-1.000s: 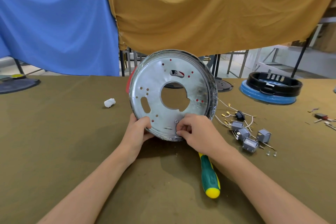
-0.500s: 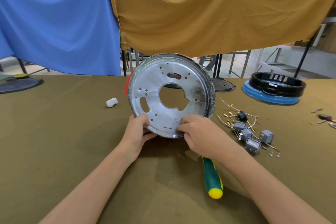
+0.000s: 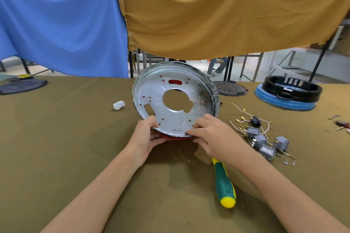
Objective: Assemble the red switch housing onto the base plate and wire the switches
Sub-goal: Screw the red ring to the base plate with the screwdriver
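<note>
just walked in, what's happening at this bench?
A person holds a round metal base plate tilted up off the table, both hands on its near edge. The left hand grips the lower left rim; the right hand pinches the lower right. A red housing shows behind the plate, red visible through its holes. The grey switches and loose wires lie untouched to the right, and a green screwdriver lies near the right forearm.

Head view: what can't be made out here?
- Red switch housing: mostly hidden behind the base plate.
- Whether any screw sits under the right hand: fingers cover it.
- Left hand fingers: behind the plate.
- Screwdriver tip: under the right forearm.
- Switch terminals: too small.
</note>
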Available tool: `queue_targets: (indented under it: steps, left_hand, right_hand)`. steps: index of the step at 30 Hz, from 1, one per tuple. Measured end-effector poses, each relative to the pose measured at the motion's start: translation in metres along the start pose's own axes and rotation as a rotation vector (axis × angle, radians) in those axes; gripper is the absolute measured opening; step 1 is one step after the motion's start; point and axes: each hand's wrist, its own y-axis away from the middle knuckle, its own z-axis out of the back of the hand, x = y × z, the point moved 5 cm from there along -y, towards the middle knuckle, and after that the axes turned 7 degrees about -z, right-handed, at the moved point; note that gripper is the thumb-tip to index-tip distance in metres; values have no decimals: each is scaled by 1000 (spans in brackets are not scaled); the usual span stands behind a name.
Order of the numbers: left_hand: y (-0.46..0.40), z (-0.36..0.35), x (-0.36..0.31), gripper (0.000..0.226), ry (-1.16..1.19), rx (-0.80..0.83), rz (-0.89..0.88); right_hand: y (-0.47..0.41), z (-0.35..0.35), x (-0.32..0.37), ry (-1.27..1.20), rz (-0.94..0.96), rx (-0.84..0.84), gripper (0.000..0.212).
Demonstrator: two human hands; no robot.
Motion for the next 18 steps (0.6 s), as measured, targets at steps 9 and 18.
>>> queue_targets:
  steps: [9,18]
  left_hand:
    - [3,-7,3,70,-84,-55,-94]
    - [2,-7,4,86,-68,-86,-107]
  right_hand:
    - [0,-1,-5,-195,-34,-105,23]
    - [-3,-7,-11,-223,-89,-80,28]
